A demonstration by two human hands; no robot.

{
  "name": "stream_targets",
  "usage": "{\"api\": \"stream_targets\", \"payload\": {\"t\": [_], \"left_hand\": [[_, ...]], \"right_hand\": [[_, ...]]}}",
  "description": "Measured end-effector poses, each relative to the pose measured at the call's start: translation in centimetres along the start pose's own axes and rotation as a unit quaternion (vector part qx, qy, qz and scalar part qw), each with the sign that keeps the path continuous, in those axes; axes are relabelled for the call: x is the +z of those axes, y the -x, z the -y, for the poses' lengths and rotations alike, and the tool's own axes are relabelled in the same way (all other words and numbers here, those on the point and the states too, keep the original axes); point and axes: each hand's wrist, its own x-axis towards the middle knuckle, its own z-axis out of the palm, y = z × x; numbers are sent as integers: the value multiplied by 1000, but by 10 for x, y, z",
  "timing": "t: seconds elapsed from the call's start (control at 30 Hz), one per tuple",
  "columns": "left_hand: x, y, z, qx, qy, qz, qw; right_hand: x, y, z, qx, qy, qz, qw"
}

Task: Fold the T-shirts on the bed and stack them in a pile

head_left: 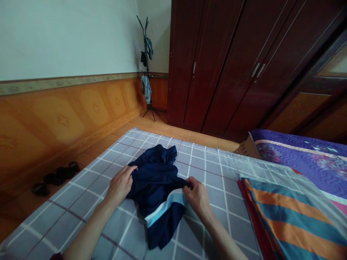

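A navy garment (154,184) with a pale blue and white stripe is held by both hands, bunched up on a grey checked sheet (81,202), about mid-sheet, and is not lifted clear of it. The left hand (119,186) is placed on the garment's left side; its fingers (132,172) are curled narrow around a fold of the navy cloth. The right hand (197,198) is placed on the garment's right side, and a corner of the cloth is pinched between its fingertips (189,185), so the grip is narrow there too. The stripe lies between the hands, towards the near end of the garment, and the cloth is creased throughout. Both forearms are bare and come in from the bottom of the view. A folded striped blanket (292,213) in orange, teal and red lies on the sheet to the right, just beside the right hand's side but not touched. A purple quilt (298,159) is seen beyond it. A dark wood wardrobe (225,65) stands ahead, a coat rack (147,68) with clothes hung on it stands in the corner, and dark sandals (55,177) are left on the floor by the wall.
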Motion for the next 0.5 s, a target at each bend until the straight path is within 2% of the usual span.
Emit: {"api": "stream_targets", "payload": {"t": [0.07,0.17,0.23,0.33,0.4,0.5], "left_hand": [[-4,-2,1,-5,2,-2,1000],[-25,-6,-6,-29,57,-87,994],[-50,-11,-18,-36,120,-168,978],[-96,-26,-44,-14,241,-256,936],[-126,-42,-64,30,306,-285,908],[-162,-68,-91,112,334,-345,870]], "right_hand": [[-10,4,8,-68,78,-65,992],[-29,15,25,-198,233,-149,940],[-45,23,40,-256,289,-183,904],[-72,35,68,-318,295,-201,878],[-91,42,89,-346,264,-187,881],[-115,53,117,-347,127,-116,922]]}}
